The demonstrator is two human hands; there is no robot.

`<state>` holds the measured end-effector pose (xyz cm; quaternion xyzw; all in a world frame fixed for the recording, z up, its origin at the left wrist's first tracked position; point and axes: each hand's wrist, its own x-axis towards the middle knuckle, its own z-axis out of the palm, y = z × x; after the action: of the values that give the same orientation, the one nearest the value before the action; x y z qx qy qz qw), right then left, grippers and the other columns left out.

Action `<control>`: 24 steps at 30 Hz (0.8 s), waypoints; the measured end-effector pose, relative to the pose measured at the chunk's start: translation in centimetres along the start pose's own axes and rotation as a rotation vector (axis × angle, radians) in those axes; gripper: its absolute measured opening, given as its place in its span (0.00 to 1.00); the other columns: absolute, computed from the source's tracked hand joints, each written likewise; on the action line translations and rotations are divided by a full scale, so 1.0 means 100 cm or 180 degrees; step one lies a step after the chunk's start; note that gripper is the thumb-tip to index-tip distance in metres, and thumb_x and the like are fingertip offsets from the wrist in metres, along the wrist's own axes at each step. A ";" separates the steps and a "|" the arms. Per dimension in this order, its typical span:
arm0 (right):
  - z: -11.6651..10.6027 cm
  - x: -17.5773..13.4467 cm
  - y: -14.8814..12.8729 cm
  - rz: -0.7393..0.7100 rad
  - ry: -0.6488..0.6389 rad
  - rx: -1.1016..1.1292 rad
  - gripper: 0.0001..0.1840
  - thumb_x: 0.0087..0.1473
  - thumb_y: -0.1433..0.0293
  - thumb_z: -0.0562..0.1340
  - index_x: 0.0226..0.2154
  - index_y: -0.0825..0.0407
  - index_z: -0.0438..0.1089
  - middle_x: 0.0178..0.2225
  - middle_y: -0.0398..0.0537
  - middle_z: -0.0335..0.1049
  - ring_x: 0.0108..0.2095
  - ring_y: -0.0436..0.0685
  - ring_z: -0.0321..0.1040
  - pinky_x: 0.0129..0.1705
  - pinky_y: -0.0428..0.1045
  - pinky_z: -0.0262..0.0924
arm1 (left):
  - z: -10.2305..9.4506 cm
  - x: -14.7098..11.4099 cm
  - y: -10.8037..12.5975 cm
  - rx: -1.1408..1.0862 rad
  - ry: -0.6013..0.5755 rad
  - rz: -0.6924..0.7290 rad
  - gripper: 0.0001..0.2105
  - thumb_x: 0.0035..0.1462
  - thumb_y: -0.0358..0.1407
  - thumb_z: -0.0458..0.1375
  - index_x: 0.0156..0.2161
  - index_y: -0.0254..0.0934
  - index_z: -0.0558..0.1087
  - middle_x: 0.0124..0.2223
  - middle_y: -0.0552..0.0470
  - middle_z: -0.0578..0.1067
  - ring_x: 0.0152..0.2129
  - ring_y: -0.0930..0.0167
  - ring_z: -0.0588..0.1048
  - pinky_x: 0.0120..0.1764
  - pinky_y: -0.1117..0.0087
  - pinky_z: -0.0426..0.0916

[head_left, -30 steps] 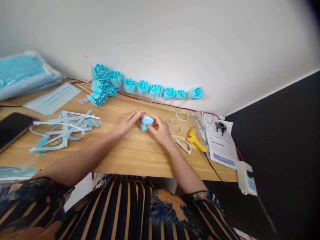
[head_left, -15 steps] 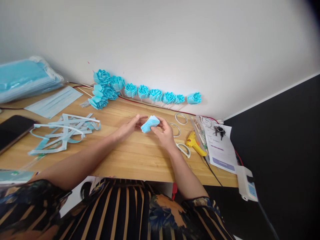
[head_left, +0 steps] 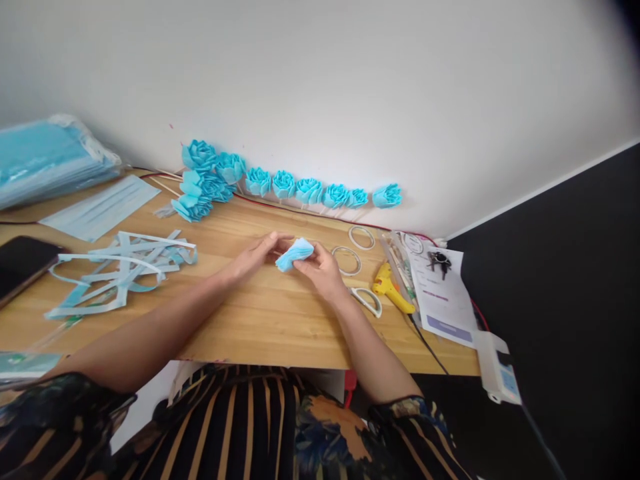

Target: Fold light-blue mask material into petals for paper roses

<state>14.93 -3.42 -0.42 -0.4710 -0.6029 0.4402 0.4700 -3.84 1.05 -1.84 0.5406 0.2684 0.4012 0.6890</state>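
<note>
A small layered stack of light-blue cut fabric pieces (head_left: 295,255) is held just above the table, its layers fanned at the edges and narrowing in the middle. My right hand (head_left: 323,270) pinches its right side, thumb in front and fingers behind. At the left end, my left hand (head_left: 257,255) has its fingers curled round toward the back of the stack, partly hidden by it. White tape rings (head_left: 347,261) lie just right of my right hand. White-handled scissors (head_left: 367,302) rest beside my right wrist, partly covered.
Blue fabric flowers (head_left: 309,191) on sticks line the wall. To the left are cut mask strips (head_left: 120,267), a flat mask (head_left: 100,207), a phone (head_left: 27,263) and a bag of masks (head_left: 50,157). A yellow glue gun (head_left: 391,287), papers (head_left: 443,303) and keys (head_left: 439,263) lie right.
The stack has tilted and shifted slightly left and down in my hands, showing more of its layered edges. The view has shifted slightly.
</note>
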 end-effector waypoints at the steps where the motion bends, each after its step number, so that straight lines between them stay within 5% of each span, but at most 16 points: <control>1: 0.001 0.000 0.000 0.0035 -0.0017 0.0236 0.20 0.48 0.62 0.70 0.44 0.47 0.71 0.42 0.44 0.77 0.43 0.55 0.73 0.49 0.51 0.67 | 0.001 0.000 -0.001 -0.0097 -0.0177 -0.0004 0.32 0.60 0.59 0.51 0.56 0.33 0.72 0.52 0.38 0.76 0.48 0.58 0.74 0.49 0.59 0.66; 5: 0.003 -0.001 0.000 0.0173 -0.0066 0.0787 0.21 0.45 0.62 0.72 0.43 0.46 0.70 0.41 0.43 0.76 0.42 0.55 0.73 0.46 0.51 0.69 | 0.003 -0.001 -0.006 -0.0507 -0.0476 -0.0103 0.31 0.59 0.59 0.53 0.56 0.36 0.72 0.52 0.40 0.76 0.49 0.59 0.73 0.50 0.60 0.65; 11: 0.001 0.000 0.005 -0.0001 -0.0019 0.0512 0.17 0.46 0.62 0.71 0.39 0.48 0.71 0.39 0.43 0.75 0.40 0.54 0.71 0.45 0.49 0.66 | 0.005 -0.007 0.001 -0.0996 -0.0796 -0.0471 0.30 0.55 0.49 0.64 0.61 0.43 0.66 0.48 0.43 0.77 0.35 0.66 0.78 0.40 0.64 0.71; 17: 0.001 0.002 0.008 -0.0023 -0.0082 0.0270 0.22 0.46 0.60 0.71 0.43 0.47 0.71 0.41 0.44 0.74 0.40 0.54 0.71 0.46 0.49 0.65 | 0.010 -0.007 0.008 -0.1138 -0.0333 -0.0495 0.26 0.49 0.36 0.70 0.54 0.39 0.72 0.41 0.48 0.78 0.30 0.71 0.77 0.34 0.69 0.71; 24: -0.005 0.004 -0.007 0.0040 -0.0322 0.0471 0.29 0.54 0.51 0.63 0.55 0.45 0.67 0.54 0.46 0.70 0.52 0.59 0.68 0.52 0.52 0.64 | 0.009 -0.001 0.004 -0.1194 0.0104 -0.0373 0.21 0.46 0.37 0.72 0.47 0.35 0.76 0.38 0.49 0.78 0.28 0.73 0.75 0.29 0.72 0.70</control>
<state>15.31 -3.14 0.40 -0.4159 -0.5887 0.5097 0.4698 -3.26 0.55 -1.17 0.3796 0.2311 0.4122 0.7954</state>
